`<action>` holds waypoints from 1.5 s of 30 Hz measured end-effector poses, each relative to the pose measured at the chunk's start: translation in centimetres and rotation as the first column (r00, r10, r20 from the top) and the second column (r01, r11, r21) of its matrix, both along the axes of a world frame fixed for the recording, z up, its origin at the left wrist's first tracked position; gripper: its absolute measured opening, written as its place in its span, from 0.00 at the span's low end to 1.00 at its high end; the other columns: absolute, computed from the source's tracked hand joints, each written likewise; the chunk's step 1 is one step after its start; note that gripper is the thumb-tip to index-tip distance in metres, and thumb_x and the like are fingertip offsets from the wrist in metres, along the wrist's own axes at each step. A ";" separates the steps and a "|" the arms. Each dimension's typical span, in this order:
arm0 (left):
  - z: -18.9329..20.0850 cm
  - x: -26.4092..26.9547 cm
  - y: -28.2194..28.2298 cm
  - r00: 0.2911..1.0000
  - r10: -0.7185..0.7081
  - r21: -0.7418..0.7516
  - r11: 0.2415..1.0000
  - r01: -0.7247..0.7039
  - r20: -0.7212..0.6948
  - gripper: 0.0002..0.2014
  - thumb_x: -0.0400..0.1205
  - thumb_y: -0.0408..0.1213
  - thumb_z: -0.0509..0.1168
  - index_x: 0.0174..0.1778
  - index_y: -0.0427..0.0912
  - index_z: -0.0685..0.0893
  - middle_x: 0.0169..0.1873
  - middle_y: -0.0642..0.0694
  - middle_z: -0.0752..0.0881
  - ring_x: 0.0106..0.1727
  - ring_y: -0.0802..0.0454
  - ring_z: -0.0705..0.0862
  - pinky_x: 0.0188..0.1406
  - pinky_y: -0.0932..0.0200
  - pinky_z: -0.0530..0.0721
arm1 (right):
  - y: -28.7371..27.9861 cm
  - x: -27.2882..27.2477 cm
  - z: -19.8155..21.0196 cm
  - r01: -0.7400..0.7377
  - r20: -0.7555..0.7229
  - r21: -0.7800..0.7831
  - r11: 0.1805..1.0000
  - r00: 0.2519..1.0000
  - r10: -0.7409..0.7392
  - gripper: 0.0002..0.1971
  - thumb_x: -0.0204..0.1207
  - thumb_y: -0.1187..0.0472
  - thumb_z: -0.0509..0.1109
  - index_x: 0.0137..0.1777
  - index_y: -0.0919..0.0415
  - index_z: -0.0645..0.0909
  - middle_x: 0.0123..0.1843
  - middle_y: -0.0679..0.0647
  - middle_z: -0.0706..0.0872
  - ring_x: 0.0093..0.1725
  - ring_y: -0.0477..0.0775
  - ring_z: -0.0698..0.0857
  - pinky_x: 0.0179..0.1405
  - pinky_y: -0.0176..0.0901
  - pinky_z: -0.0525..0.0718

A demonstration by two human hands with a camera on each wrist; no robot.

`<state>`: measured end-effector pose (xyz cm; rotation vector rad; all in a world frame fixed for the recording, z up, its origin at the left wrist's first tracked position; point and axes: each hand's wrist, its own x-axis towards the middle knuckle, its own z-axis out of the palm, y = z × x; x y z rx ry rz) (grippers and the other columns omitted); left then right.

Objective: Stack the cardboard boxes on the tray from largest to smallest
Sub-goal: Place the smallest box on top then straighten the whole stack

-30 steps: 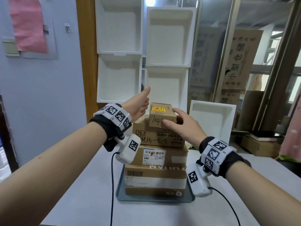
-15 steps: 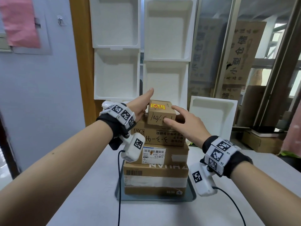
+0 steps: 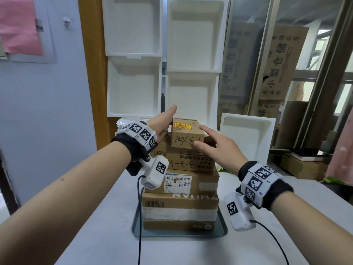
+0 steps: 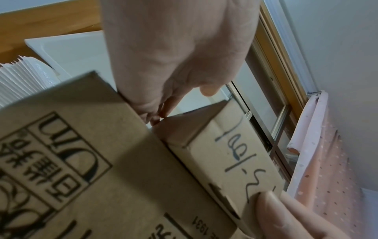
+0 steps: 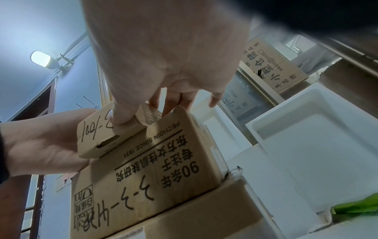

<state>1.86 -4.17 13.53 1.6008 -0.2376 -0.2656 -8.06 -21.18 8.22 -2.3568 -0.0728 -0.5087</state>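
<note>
Four cardboard boxes stand stacked on the grey tray, each smaller than the one below. The bottom box is widest, then the labelled box, then the printed box. On top sits the small box with a yellow-red sticker and handwriting. My left hand lies flat against its left side, thumb up. My right hand touches it with the thumb on the front face and straight fingers along the right side. The right wrist view shows that thumb pressing the small box.
White foam trays lean on the wall behind the stack, and another foam tray stands at the right. A pile of white bags lies behind my left wrist. The grey table extends toward me. Wrist cables hang beside the tray.
My left hand has closed in flat against the small box's left side. The right hand keeps touching its front and right side. The stack has not moved.
</note>
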 end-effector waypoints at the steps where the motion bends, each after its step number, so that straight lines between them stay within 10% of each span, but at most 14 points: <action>1: -0.1 0.0 0.1 1.000 0.003 -0.013 1.000 -0.003 0.000 0.42 0.82 0.62 0.56 0.82 0.33 0.60 0.81 0.34 0.60 0.82 0.38 0.57 0.81 0.47 0.62 | 0.0 -0.1 0.0 0.002 0.003 0.008 1.000 1.000 -0.002 0.40 0.67 0.25 0.62 0.81 0.31 0.64 0.69 0.47 0.86 0.70 0.55 0.81 0.75 0.61 0.75; 6: -0.7 0.8 0.5 0.999 0.035 -0.044 0.998 -0.035 -0.001 0.52 0.66 0.68 0.63 0.81 0.38 0.64 0.80 0.39 0.66 0.81 0.44 0.65 0.78 0.49 0.68 | 0.0 -0.4 0.1 0.011 0.039 0.055 0.998 0.999 -0.013 0.31 0.80 0.40 0.67 0.83 0.41 0.67 0.68 0.49 0.86 0.68 0.52 0.82 0.72 0.53 0.79; 16: 0.5 -1.1 1.0 0.998 0.059 -0.096 0.994 -0.057 0.019 0.38 0.82 0.60 0.58 0.82 0.38 0.62 0.80 0.39 0.67 0.79 0.48 0.67 0.80 0.50 0.64 | 0.1 -1.0 0.1 -0.034 0.110 0.086 0.996 0.994 0.025 0.18 0.85 0.50 0.62 0.73 0.46 0.78 0.61 0.44 0.88 0.62 0.48 0.84 0.62 0.45 0.82; 20: 0.9 -1.0 1.3 0.995 0.097 -0.125 0.988 -0.093 0.025 0.35 0.84 0.57 0.58 0.79 0.34 0.66 0.57 0.41 0.80 0.64 0.47 0.78 0.71 0.59 0.72 | -0.1 -0.7 0.2 -0.034 0.157 0.156 0.987 0.988 0.009 0.14 0.86 0.56 0.61 0.68 0.47 0.81 0.59 0.43 0.89 0.60 0.46 0.86 0.61 0.43 0.83; 24: 1.4 -1.5 1.7 0.992 0.107 -0.107 0.989 -0.100 0.061 0.36 0.84 0.57 0.58 0.79 0.32 0.65 0.61 0.40 0.79 0.67 0.45 0.77 0.76 0.55 0.68 | 0.0 -0.1 0.8 0.009 0.177 0.162 0.987 0.984 -0.038 0.13 0.87 0.59 0.58 0.66 0.51 0.81 0.58 0.46 0.89 0.59 0.47 0.85 0.48 0.30 0.79; 29: 1.2 -1.6 2.8 0.991 0.126 -0.082 0.989 -0.121 0.053 0.21 0.84 0.57 0.57 0.55 0.39 0.74 0.41 0.45 0.72 0.51 0.48 0.74 0.70 0.57 0.73 | 0.2 0.9 1.4 0.111 0.130 0.135 0.985 0.983 -0.129 0.18 0.87 0.60 0.57 0.74 0.54 0.77 0.66 0.52 0.86 0.66 0.56 0.83 0.58 0.42 0.78; 36: 0.8 -1.7 4.1 0.993 0.119 -0.045 0.992 -0.119 0.009 0.30 0.85 0.57 0.56 0.67 0.31 0.75 0.44 0.43 0.76 0.52 0.51 0.76 0.59 0.60 0.78 | 0.9 1.4 1.3 0.201 0.065 0.057 0.978 0.977 -0.205 0.17 0.87 0.60 0.57 0.72 0.63 0.76 0.69 0.63 0.83 0.69 0.65 0.80 0.66 0.54 0.79; 40: 1.0 -1.8 4.1 0.994 0.103 -0.035 0.994 -0.101 0.046 0.35 0.86 0.57 0.53 0.81 0.32 0.62 0.77 0.38 0.69 0.79 0.44 0.67 0.81 0.51 0.62 | 1.7 0.6 2.0 0.202 0.096 0.135 0.970 0.972 -0.216 0.22 0.87 0.56 0.55 0.75 0.69 0.72 0.71 0.69 0.81 0.71 0.69 0.78 0.70 0.57 0.75; 45: 0.7 -2.2 3.3 0.997 0.050 -0.010 0.999 -0.049 0.063 0.37 0.86 0.58 0.50 0.82 0.31 0.59 0.80 0.37 0.65 0.80 0.43 0.66 0.80 0.52 0.61 | 2.6 0.4 2.5 0.179 0.074 0.116 0.977 0.979 -0.188 0.32 0.86 0.39 0.50 0.75 0.65 0.73 0.73 0.61 0.81 0.73 0.65 0.76 0.73 0.56 0.73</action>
